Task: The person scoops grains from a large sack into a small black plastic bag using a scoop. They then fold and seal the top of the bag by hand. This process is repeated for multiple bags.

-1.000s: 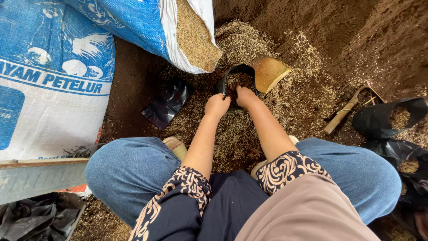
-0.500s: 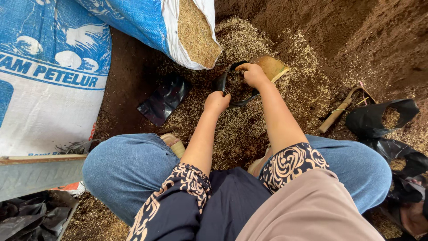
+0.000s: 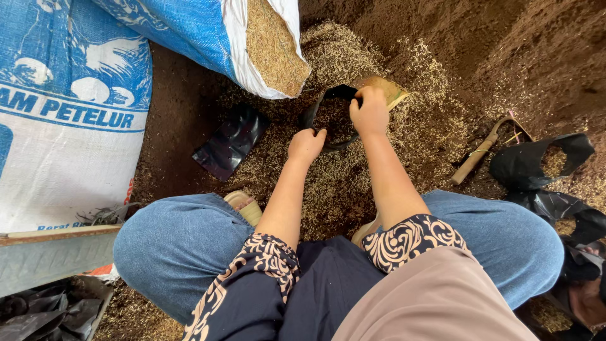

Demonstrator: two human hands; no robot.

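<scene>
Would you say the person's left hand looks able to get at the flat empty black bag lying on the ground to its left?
Probably yes: the left hand holds the rim of the small black bag, and only husk-strewn ground lies between it and the flat black bag.

We squat over the husk-strewn ground (image 3: 410,126), knees spread to either side. Before us sits a small bag (image 3: 331,117), our left hand (image 3: 306,145) on its near rim and our right hand (image 3: 369,112) on its far rim. Behind it to the left lies an open sack (image 3: 252,44), spilling husks. A flat empty bag (image 3: 230,142) lies left of the small one; filled bags (image 3: 543,161) and a wooden-handled tool (image 3: 483,151) lie to the right.
</scene>
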